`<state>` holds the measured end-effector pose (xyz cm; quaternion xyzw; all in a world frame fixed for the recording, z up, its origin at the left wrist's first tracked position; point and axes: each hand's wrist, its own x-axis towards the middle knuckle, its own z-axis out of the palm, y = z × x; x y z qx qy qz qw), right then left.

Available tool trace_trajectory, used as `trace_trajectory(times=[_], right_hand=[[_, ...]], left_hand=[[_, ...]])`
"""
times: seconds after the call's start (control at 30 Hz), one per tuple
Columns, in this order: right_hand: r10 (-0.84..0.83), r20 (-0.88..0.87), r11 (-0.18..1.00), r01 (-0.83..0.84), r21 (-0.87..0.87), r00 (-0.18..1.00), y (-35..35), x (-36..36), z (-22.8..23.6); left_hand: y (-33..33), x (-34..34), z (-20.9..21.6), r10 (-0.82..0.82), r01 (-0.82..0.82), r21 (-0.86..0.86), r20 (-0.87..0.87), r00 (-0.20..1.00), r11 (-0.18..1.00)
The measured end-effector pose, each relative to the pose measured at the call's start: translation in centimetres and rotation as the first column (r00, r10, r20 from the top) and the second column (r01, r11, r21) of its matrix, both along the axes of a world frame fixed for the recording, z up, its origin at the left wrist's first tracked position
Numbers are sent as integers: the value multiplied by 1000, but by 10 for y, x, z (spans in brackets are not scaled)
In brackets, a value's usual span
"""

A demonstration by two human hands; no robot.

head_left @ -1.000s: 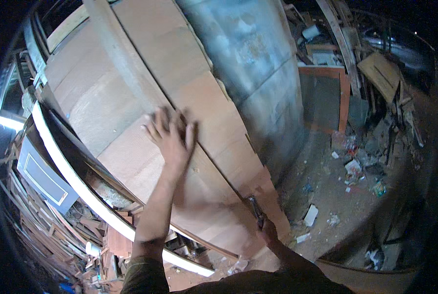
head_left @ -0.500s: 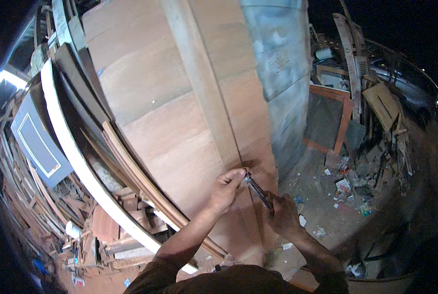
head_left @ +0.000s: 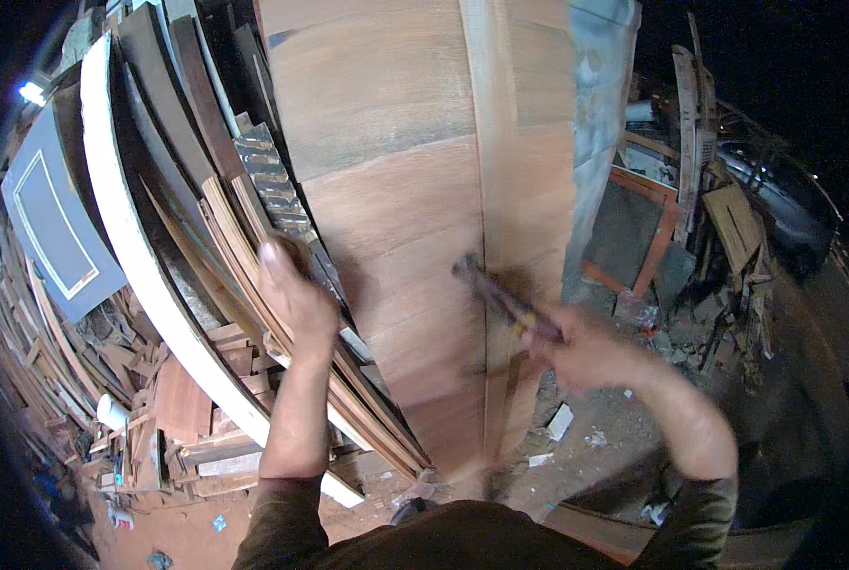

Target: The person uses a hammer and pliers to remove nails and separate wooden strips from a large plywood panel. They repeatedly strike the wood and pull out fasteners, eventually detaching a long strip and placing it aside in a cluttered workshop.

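Observation:
A tall panel of wooden boards [head_left: 386,218] stands in front of me, with a narrow vertical batten [head_left: 494,123] along it. My right hand [head_left: 586,347] is closed round the handle of a long, dark hand tool [head_left: 508,302]. Motion blurs the tool, so its exact kind is unclear; its head end lies over the panel beside the batten. At the panel's left side my left hand [head_left: 296,299] is raised near some wooden strips, thumb up and fingers curled. Whatever those fingers hold, if anything, is hidden.
Long wooden strips [head_left: 244,256] and a curved white board [head_left: 144,256] lean at the left, beside a grey panelled door [head_left: 59,223]. Scrap wood is heaped below. To the right are a bluish sheet [head_left: 600,85], an orange-framed screen [head_left: 624,228] and litter on the ground.
My left hand has left the tool's tip and moved left and up. The right hand has shifted slightly right and up with the tool. The view has turned left.

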<state>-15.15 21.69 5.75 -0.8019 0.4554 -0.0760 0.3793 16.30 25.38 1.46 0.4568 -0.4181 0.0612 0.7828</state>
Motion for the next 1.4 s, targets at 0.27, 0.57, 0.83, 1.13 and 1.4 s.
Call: trace_trajectory(times=[0.27, 0.57, 0.83, 1.13, 1.4], right_hand=[[-101, -323, 978, 34, -207, 941, -26, 88, 125], [-330, -494, 940, 231, -252, 804, -8, 159, 167], [-408, -579, 912, 285, -295, 706, 11, 195, 185], [-387, -456, 902, 226, -368, 802, -22, 147, 144], [-467, 25, 877, 467, -108, 884, 13, 74, -36]], left_hand=[[-62, 39, 73, -179, 167, 152, 72, 981, 974], [-88, 55, 56, -613, 615, 45, -44, 789, 787], [-90, 57, 56, -642, 644, 11, -71, 764, 765], [-98, 50, 53, -513, 512, -42, -14, 858, 858], [-71, 110, -25, -848, 778, -338, -229, 478, 530]])
